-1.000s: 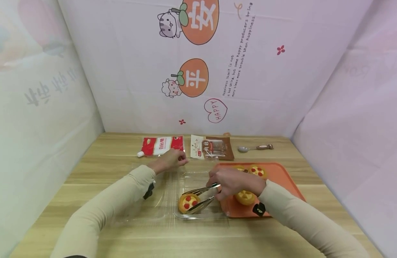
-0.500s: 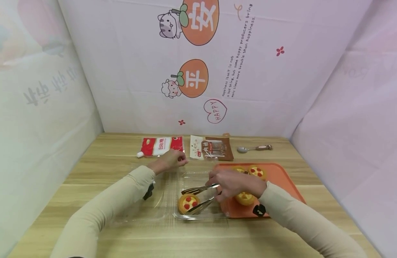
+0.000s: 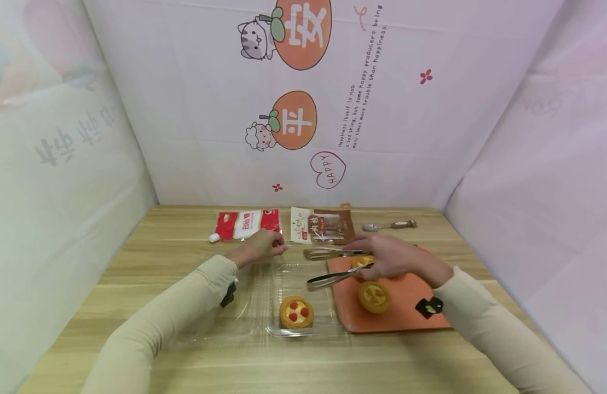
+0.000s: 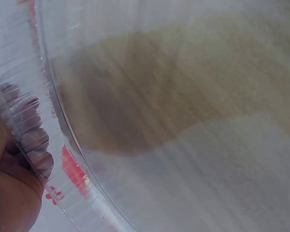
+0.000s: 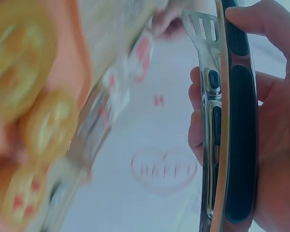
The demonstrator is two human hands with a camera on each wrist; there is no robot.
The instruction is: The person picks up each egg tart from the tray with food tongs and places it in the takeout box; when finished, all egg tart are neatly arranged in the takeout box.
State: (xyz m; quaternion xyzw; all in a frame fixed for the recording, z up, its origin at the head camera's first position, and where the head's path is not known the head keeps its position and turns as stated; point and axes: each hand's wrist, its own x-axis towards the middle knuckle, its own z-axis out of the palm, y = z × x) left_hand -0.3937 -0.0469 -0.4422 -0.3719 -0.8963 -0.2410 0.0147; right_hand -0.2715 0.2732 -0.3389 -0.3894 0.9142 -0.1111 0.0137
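My left hand (image 3: 260, 247) grips the far rim of the raised clear plastic lid (image 4: 150, 188); in the left wrist view its fingers show through the plastic. Curled round metal tongs (image 3: 335, 279), my right hand (image 3: 389, 256) is over the orange tray's left part. The tongs' arms are spread, with nothing between their tips. An egg tart (image 3: 296, 313) with red pieces on top sits in the near end of the clear plastic box (image 3: 303, 276). On the tray, a plain tart (image 3: 374, 297) lies near the front. Another tart (image 3: 362, 261) is partly hidden by the right hand and tongs.
The orange tray (image 3: 406, 317) stands right of the box. Behind lie a red and white sugar bag (image 3: 249, 221), a brown packet (image 3: 331, 225) and a spoon (image 3: 389, 225). Cloth walls enclose the wooden table (image 3: 224, 366) at the back and sides.
My right hand and the tongs have moved up and right, off the red-topped tart, which stays in the box, shifted slightly right. The left hand has kept its place.
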